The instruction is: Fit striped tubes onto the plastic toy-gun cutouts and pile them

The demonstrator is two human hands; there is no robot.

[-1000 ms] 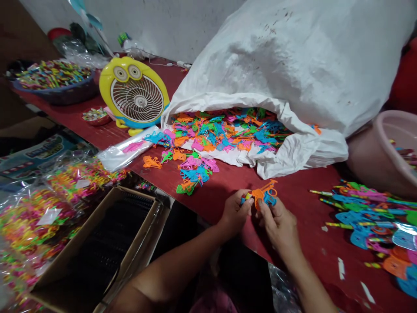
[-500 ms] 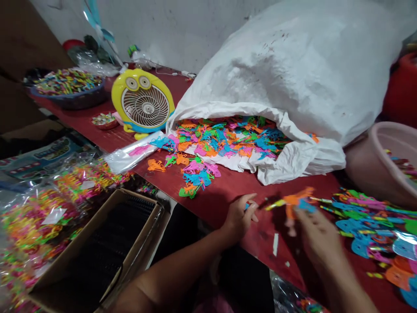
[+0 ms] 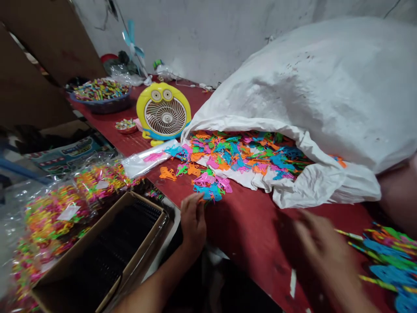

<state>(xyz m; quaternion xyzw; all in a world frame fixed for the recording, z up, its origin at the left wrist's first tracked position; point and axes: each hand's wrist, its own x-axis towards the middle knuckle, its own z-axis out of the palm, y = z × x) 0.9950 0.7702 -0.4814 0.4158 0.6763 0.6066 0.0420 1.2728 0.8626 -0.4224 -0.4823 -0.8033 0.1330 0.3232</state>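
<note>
My left hand [image 3: 194,221] is at the near edge of a small pile of flat plastic pieces [image 3: 208,192] in blue, pink and green. Its fingers are curled down and closed at the pile; what they hold, if anything, is hidden. My right hand [image 3: 325,245] is over the red table, smeared by motion, so its fingers cannot be read. To its right lie colourful plastic pieces on striped sticks [image 3: 387,261], set side by side. A large white sack [image 3: 312,95] spills many similar loose plastic pieces [image 3: 247,152] from its mouth.
On the red table [image 3: 247,234] stand a yellow fan [image 3: 167,114], a basin of small colourful pieces [image 3: 100,104] and a small red dish [image 3: 126,129]. Below left are an open cardboard box [image 3: 127,261] and filled clear bags [image 3: 58,213]. A white strip [image 3: 292,282] lies near the front.
My left hand has moved left to the small pile. My right hand no longer shows the orange and blue pieces it held by the sticks. The camera view has shifted left.
</note>
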